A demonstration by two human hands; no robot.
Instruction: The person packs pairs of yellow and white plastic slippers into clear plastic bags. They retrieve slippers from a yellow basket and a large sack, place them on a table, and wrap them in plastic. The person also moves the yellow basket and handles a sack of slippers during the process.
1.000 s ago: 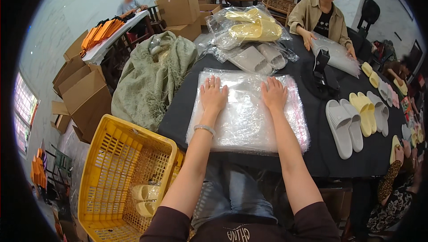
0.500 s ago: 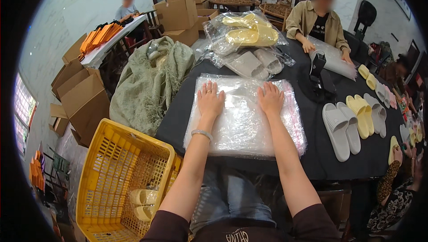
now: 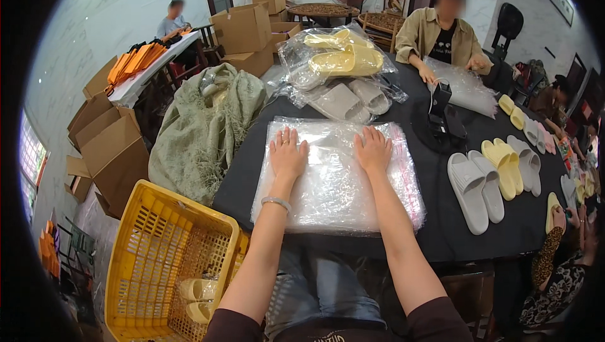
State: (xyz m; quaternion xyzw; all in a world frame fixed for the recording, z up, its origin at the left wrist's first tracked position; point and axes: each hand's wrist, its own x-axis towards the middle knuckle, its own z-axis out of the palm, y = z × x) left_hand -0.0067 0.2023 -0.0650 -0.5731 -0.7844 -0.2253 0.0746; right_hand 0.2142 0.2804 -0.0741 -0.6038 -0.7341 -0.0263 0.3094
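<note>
A stack of clear plastic bags (image 3: 331,181) lies flat on the black-covered table (image 3: 242,184) in front of me. My left hand (image 3: 288,156) rests palm down on its far left part, fingers stretched out. Opposite it, my right hand (image 3: 374,150) presses flat on the far right part, fingers also spread. Neither hand holds anything. Just past the stack sit grey slippers (image 3: 343,99) in clear wrapping, with bagged yellow slippers (image 3: 346,60) piled behind them.
A yellow plastic crate (image 3: 170,197) with yellow slippers (image 3: 200,288) stands at lower left, beside a green woven sack (image 3: 205,128). Grey slippers (image 3: 467,191), yellow slippers (image 3: 502,167) and a black device (image 3: 443,112) are on the right. A co-worker (image 3: 444,33) across the table handles plastic bags.
The view has shifted slightly, so the table sits a little lower. Both my hands stay flat on the bags. The co-worker's hand has lifted from the right end of their plastic.
</note>
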